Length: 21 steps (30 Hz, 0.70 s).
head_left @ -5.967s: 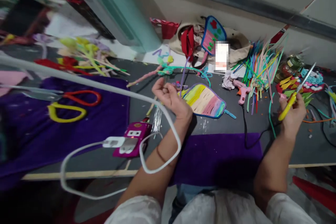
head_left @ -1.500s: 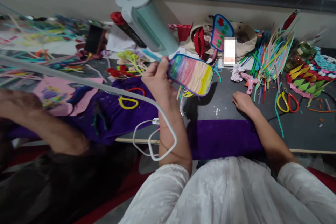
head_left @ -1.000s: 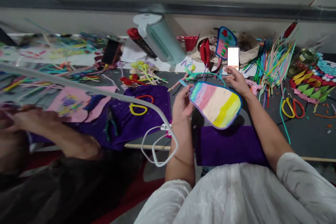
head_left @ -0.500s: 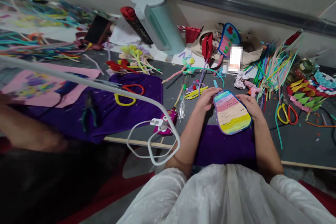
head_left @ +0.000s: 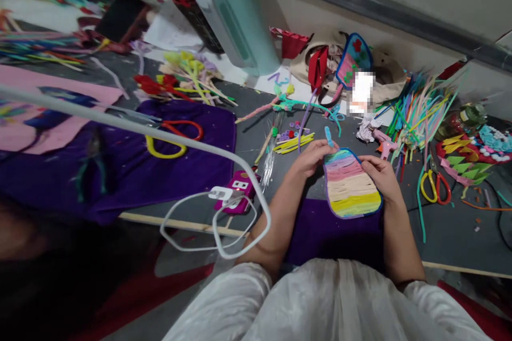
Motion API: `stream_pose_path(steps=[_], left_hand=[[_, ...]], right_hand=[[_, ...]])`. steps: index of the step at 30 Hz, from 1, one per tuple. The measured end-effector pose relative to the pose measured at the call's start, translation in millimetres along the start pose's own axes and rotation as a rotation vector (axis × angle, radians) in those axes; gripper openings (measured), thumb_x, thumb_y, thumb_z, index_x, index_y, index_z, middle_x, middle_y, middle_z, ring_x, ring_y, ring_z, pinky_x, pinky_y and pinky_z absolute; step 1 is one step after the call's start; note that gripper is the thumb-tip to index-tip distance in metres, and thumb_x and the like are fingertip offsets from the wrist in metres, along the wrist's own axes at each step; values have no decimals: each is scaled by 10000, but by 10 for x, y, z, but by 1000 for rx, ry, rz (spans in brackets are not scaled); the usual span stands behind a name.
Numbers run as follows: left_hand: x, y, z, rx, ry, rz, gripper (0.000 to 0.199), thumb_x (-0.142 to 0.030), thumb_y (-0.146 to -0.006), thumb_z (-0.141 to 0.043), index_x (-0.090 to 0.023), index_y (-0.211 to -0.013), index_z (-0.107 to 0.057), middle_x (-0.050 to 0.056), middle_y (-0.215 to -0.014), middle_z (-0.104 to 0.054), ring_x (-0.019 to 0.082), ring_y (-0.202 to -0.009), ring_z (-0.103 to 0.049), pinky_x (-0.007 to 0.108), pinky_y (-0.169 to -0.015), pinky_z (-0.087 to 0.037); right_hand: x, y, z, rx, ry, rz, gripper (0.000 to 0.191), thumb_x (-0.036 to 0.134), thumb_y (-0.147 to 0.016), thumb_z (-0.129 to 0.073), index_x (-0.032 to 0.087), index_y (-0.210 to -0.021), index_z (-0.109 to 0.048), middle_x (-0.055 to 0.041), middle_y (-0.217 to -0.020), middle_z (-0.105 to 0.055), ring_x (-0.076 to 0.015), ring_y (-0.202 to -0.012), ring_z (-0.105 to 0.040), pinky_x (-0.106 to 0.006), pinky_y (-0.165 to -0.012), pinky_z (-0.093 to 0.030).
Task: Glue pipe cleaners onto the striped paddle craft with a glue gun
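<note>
My left hand (head_left: pixel 314 157) pinches the upper left edge of a rounded panel (head_left: pixel 352 184) made of pipe cleaners. Its rows run from light blue through purple, pink and cream to yellow, with a blue and purple border. A short light-blue pipe cleaner (head_left: pixel 328 136) sticks up by my left fingertips; whether they grip it too, I cannot tell. Closed on the panel's upper right edge is my right hand (head_left: pixel 378 173), its thumb on the front face. The panel is tilted towards me above a purple cloth (head_left: pixel 336 232).
A white cable (head_left: pixel 192 141) crosses the left foreground, near a pink power strip (head_left: pixel 240 192). Scissors (head_left: pixel 435 186) lie at right, below a bundle of pipe cleaners (head_left: pixel 420 112). Pliers (head_left: pixel 94 165) rest on the left cloth. Behind stands a pale-green jug (head_left: pixel 248 26).
The camera view has shifted, moving the table's left side leftward in the picture. A nearby person's arm at left has mostly left view. Both my hands still hold the panel.
</note>
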<state>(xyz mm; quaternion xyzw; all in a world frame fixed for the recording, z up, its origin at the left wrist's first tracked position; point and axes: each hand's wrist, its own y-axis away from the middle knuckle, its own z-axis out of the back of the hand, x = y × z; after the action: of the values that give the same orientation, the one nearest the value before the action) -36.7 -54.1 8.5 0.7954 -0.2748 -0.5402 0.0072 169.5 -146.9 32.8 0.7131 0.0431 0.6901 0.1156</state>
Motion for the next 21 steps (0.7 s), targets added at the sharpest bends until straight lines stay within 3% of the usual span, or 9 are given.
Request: stream_pose_path(steps=[8, 15, 21], left_hand=[[-69, 81, 3, 27, -32, -46, 206, -312, -542, -804, -169, -658, -711, -30, -589, -598, 109, -581, -472, 266, -608, -336], [-76, 126, 22, 79, -72, -106, 236, -317, -573, -800, -178, -751, -731, -13, -697, -642, 131, -655, -515, 272, -642, -365], [-71, 140, -5, 39, -72, -117, 204, -318, -573, -772, -181, -709, -705, -19, -659, -605, 132, -636, -485, 276, -636, -349]], right_hand=[[106, 88, -64, 37, 37, 35, 356, 544, -742, -868, 256, -950, -855, -15, -855, -806, -153, -704, -669, -271, -662, -523], [100, 95, -58, 10, 80, 89, 322, 530, -761, -860, 262, -940, -862, -19, -874, -815, -159, -740, -684, -263, -671, -530], [91, 109, -48, -1, 95, 90, 319, 530, -760, -861, 269, -943, -861, -22, -886, -819, -169, -749, -696, -276, -673, -546]])
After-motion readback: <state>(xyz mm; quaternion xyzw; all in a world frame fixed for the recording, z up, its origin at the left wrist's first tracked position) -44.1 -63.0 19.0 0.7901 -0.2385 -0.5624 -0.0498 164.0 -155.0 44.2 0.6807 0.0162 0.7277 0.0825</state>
